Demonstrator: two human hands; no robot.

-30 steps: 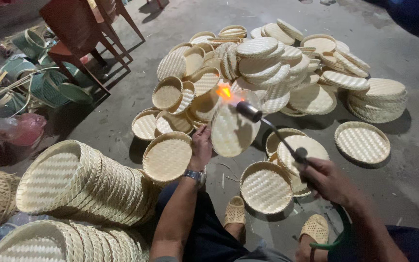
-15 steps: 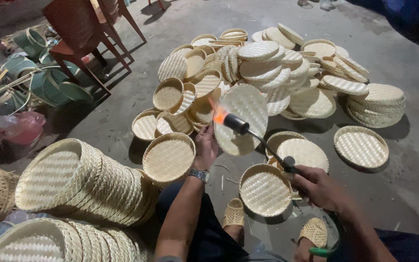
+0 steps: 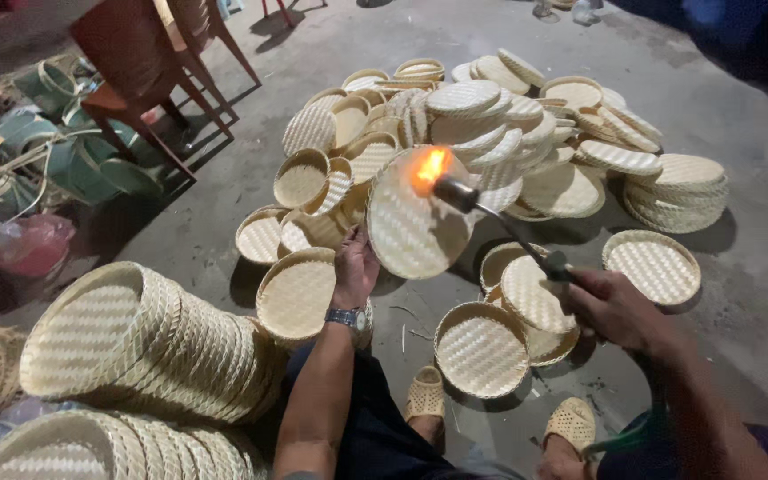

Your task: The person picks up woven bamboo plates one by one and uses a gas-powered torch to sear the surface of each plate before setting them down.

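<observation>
left hand (image 3: 355, 269): fingers gripping a round woven tray (image 3: 415, 218), held upright
right hand (image 3: 615, 308): fingers wrapped round a torch (image 3: 500, 220), flame licking the tray's top

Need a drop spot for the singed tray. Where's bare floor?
Bare concrete right of the lone tray, and behind the pile toward the chair. Crowded: between left hand and right hand, and left by the nested stacks.
</observation>
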